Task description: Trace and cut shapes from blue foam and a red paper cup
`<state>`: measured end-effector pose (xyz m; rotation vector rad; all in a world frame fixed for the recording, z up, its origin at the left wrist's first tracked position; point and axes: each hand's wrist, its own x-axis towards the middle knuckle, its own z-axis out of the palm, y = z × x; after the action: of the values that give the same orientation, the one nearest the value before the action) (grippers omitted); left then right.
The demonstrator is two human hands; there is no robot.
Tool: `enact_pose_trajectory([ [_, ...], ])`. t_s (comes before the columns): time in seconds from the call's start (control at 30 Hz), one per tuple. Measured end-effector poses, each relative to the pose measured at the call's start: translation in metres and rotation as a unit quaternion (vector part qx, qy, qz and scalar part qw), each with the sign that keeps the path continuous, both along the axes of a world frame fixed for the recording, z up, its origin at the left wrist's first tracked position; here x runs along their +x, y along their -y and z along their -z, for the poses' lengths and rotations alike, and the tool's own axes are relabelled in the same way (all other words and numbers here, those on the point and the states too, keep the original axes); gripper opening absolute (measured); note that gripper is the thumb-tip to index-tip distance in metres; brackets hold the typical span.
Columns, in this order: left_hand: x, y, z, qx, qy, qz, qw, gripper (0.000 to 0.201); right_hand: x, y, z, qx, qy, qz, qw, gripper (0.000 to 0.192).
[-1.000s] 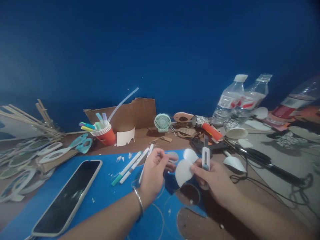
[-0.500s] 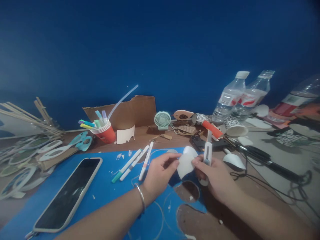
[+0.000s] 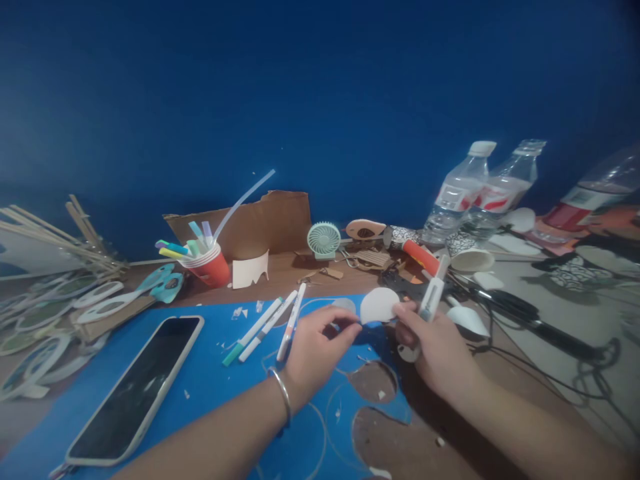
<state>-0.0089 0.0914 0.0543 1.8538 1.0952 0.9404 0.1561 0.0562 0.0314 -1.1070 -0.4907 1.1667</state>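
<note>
White paper cutout (image 3: 379, 305), rounded, held above blue sheet (image 3: 210, 387), roughly centre of view, between both hands. Pinched at right edge by right hand (image 3: 435, 347) thumb and forefinger; same hand also clenched round white utility knife (image 3: 430, 300), knife tilted up and to the right. Left hand (image 3: 320, 347) just beside cutout's left edge, fingers (image 3: 345, 328) curled and pinched together at tips; contact with cutout cannot be told. Metal bangle (image 3: 283, 403) on left wrist.

Under the hands: blue sheet flat on brown counter (image 3: 300, 273), with round holes cut through, brown counter showing in them. Small white scraps scattered on sheet.

Left of left hand: three white markers (image 3: 270, 328) lying side by side on sheet, angled. Further left: phone (image 3: 137, 390), screen dark, lying on sheet.

Back of counter: red paper cup (image 3: 213, 267) holding pastel markers and a clear tube, torn cardboard piece (image 3: 260, 223) behind it, small green fan (image 3: 323, 240) to its right.

Right side: two plastic water bottles (image 3: 480, 193) leaning, black cables (image 3: 550, 340) trailing across counter.

Far left: pile of cut paper shapes (image 3: 60, 320) and wooden sticks (image 3: 55, 233).
</note>
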Motion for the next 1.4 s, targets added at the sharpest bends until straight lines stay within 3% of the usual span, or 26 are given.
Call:
enact_pose_trajectory([
  [0.33, 0.0003, -0.003, 0.0018, -0.036, -0.005, -0.054, 0.998, 0.013, -0.0016, 0.006, -0.0033, -0.007, 0.017, -0.047, 0.999, 0.025],
  [0.6, 0.001, -0.0028, 0.0024, -0.054, 0.008, -0.035, 0.998, 0.015, -0.0019, 0.0055, -0.0039, 0.0, 0.026, -0.046, 0.999, 0.024],
  [0.8, 0.0002, -0.0033, 0.0012, -0.118, 0.071, -0.021, 0.99, 0.013, -0.0025, 0.0052, -0.0035, -0.002, 0.017, -0.04, 0.999, 0.025],
  [1.4, 0.0012, 0.0, -0.0038, -0.023, -0.025, -0.057, 0.998, 0.009, -0.0014, 0.006, -0.0015, 0.001, 0.053, -0.034, 0.998, 0.023],
])
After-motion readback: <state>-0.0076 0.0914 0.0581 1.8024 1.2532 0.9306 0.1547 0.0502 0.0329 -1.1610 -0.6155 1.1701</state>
